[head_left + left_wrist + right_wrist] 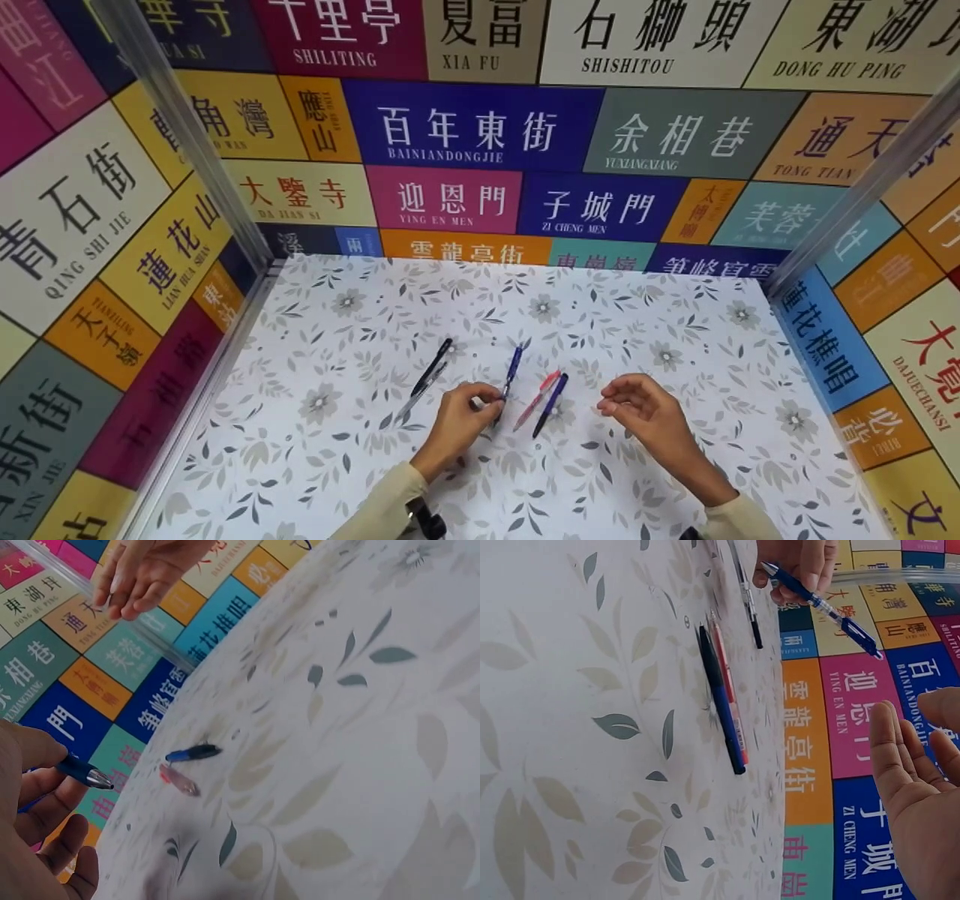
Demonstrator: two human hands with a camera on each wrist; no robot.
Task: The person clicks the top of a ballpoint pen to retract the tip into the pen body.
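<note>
Between thumb and fingers, my left hand [463, 420] pinches a blue click pen [513, 367] near its metal tip. In the right wrist view the held pen [829, 611] is off the table, its clip end pointing away from the hand. Just right of it, a red pen [537, 400] and a dark blue pen [551, 406] lie side by side on the cloth. My right hand [646, 409] hovers to their right, fingers loosely bent and holding nothing. Left of my left hand lie a black pen [432, 367] and a clear-barrelled pen [421, 391], close together.
A white cloth with grey leaves and flowers [337, 465] covers the table. Colourful panels with Chinese place names [472, 127] stand at the back and both sides. Clear corner posts [202, 135] join the panels.
</note>
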